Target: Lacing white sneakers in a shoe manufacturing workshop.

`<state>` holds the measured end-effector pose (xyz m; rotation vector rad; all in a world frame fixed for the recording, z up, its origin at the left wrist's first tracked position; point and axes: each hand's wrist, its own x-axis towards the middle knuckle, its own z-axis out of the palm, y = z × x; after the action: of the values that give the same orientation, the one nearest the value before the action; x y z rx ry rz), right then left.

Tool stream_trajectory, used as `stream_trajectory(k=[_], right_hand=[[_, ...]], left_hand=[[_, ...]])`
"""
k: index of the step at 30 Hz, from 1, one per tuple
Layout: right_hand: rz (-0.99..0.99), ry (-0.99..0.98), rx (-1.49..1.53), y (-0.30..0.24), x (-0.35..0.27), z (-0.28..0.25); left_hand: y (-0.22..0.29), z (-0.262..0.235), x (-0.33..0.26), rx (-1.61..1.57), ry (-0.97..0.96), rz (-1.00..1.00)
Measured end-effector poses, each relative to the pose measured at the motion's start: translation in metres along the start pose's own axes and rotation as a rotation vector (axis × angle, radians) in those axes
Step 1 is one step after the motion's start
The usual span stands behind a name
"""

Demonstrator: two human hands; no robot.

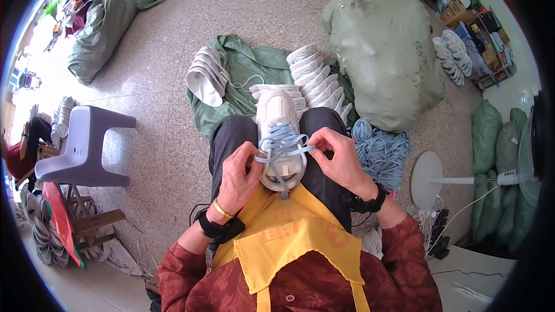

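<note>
A white and beige sneaker rests between my knees, toe pointing away from me, its heel against my yellow apron. Light blue shoelace crosses the upper in several rows and forms loops over the tongue. At the shoe's left side my left hand pinches one part of the lace between thumb and fingers. My right hand pinches another part of the lace on the right side, holding it out from the shoe. Both hands are closed, a shoe's width apart.
Stacked white shoe uppers and a further stack lie on a green cloth ahead. Blue laces are heaped by my right knee, near a large sack. A grey stool stands left, a fan right. Other people sit far left.
</note>
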<state>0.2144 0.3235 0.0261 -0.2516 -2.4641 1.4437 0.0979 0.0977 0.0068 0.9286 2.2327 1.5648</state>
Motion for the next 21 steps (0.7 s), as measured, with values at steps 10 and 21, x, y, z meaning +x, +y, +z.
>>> stream_trajectory(k=[10,21], right_hand=[[0.186,0.079,0.192,0.012,0.001,0.007],[0.171,0.01,0.03,0.006,-0.002,0.006]], left_hand=[[0.001,-0.001,0.0,0.013,-0.004,0.0],[0.0,-0.002,-0.002,-0.038,-0.006,-0.016]])
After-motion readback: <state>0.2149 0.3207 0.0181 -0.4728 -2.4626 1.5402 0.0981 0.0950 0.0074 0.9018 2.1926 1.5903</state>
